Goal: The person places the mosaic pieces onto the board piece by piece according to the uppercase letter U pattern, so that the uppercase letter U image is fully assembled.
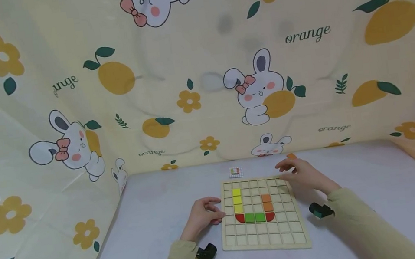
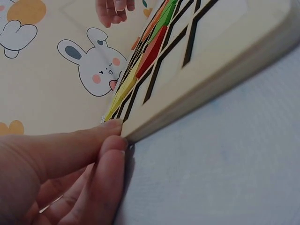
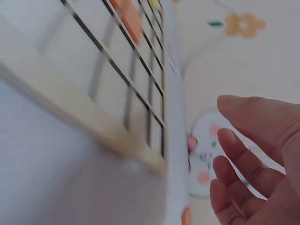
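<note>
A pale wooden grid board (image 1: 265, 236) lies on the white table, with coloured tiles set in a U shape. Yellow tiles (image 1: 237, 201) form its left side, green tiles (image 1: 254, 217) its base, orange tiles (image 1: 266, 203) its right side, and rounded red pieces (image 1: 240, 218) its two corners. My left hand (image 1: 202, 214) pinches the board's left edge, thumb tip on the rim and index finger against its side. Over the far right corner of the board, my right hand (image 1: 300, 173) hovers with fingers loosely bent and nothing between them in the right wrist view.
Beyond the board's far edge lies a small pattern card (image 1: 236, 172) showing a similar coloured U. A loose orange piece (image 1: 291, 156) sits at the back of the table, just past the right hand. A printed cloth (image 1: 198, 60) hangs behind and at the sides.
</note>
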The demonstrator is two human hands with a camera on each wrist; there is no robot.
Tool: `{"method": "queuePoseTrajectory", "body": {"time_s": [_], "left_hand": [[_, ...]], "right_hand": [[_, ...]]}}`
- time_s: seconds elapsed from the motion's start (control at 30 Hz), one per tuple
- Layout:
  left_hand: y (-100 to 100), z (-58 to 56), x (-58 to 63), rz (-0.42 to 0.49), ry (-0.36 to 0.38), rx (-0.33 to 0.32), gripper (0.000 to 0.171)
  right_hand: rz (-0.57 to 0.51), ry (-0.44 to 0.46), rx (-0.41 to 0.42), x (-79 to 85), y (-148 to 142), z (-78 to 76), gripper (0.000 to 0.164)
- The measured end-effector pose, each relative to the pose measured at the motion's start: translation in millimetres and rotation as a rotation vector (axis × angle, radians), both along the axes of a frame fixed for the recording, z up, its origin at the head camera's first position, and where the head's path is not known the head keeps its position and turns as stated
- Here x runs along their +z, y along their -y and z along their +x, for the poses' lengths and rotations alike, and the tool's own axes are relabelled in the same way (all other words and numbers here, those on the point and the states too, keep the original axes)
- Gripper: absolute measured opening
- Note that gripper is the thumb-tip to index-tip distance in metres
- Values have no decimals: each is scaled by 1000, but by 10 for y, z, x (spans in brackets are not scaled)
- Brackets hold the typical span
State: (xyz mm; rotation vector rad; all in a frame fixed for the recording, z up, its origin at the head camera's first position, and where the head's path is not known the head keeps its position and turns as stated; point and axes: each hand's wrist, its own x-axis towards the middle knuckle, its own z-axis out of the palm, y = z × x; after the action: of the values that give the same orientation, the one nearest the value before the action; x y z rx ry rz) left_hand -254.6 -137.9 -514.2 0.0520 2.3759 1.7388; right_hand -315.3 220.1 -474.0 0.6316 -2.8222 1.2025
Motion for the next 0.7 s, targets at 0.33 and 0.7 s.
{"method": "queuePoseTrajectory", "body": {"time_s": [0.33, 0.7], "left_hand": [[3, 0, -11, -11, 9, 9, 42], [7, -18, -17, -5, 4, 14, 42]], "right_hand": [[6, 14, -92, -56, -370, -363, 36], [18, 164, -185, -174, -386, -598, 39]]}}
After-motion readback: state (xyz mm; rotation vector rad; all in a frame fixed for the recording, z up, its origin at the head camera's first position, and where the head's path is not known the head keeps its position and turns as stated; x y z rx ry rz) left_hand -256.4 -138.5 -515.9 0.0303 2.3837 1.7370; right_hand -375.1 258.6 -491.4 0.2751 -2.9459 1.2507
